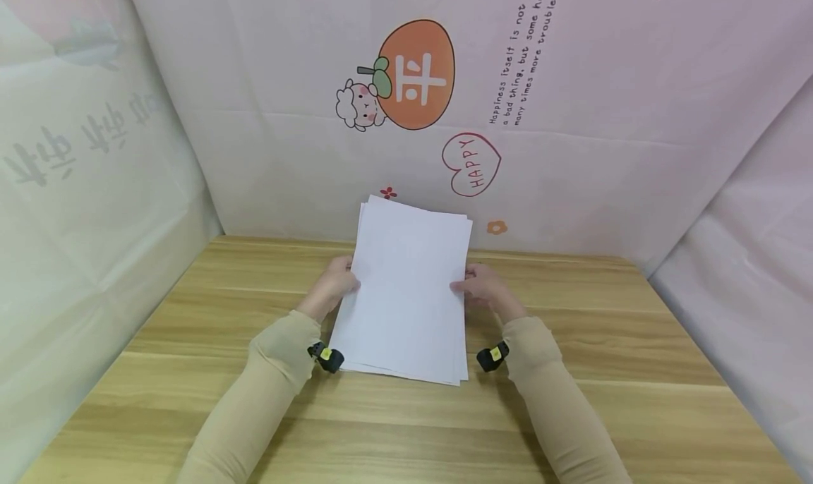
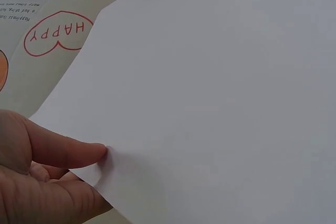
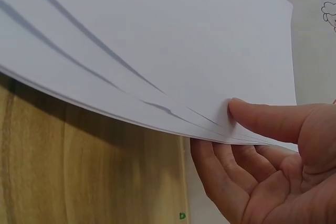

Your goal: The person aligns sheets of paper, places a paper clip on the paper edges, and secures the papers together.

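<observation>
Several white paper sheets form a loose stack, their edges slightly out of line. By the left edge, my left hand pinches the stack, thumb on top and fingers beneath; the left wrist view shows the top sheet dented at that thumb. My right hand grips the opposite edge the same way. In the right wrist view its thumb presses the top while the fingers support the sheets from below. There the layers fan apart along the near edge, which bows above the wooden surface.
A wooden table lies under both arms. Behind it hangs a pale printed cloth with an orange fruit drawing and a red heart. More cloth walls in the left side and the right.
</observation>
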Demonstrator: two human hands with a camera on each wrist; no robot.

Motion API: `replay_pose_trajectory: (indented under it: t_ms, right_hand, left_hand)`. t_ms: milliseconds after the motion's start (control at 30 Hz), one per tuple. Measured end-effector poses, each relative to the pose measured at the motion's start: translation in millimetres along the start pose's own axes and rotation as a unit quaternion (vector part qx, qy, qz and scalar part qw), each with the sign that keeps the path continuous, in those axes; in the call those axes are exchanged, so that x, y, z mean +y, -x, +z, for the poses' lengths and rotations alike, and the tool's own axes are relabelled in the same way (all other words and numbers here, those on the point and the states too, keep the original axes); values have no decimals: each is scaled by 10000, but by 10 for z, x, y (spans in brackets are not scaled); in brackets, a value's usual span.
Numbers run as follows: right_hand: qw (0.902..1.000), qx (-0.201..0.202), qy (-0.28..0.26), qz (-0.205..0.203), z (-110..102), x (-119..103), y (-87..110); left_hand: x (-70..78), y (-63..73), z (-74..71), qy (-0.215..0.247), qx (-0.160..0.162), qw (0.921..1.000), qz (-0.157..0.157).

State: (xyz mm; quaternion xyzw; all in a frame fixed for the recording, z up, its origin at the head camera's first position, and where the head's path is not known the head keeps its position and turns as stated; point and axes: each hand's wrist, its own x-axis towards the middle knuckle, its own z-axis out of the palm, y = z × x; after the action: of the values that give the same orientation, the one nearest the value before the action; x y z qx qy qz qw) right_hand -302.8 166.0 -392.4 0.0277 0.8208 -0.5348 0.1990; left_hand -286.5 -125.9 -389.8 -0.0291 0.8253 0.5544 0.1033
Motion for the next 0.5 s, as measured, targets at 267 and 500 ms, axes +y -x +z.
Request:
replay_pose_trajectory:
  t_ms: [267, 500]
  right_hand:
    - [9990, 142, 266, -317, -12, -69, 85]
    - [9984, 245, -20, -510, -24, -171, 179]
  left_hand:
    - [86, 45, -4, -1, 172, 9998, 121]
    - [149, 96, 4, 134, 273, 9991, 295]
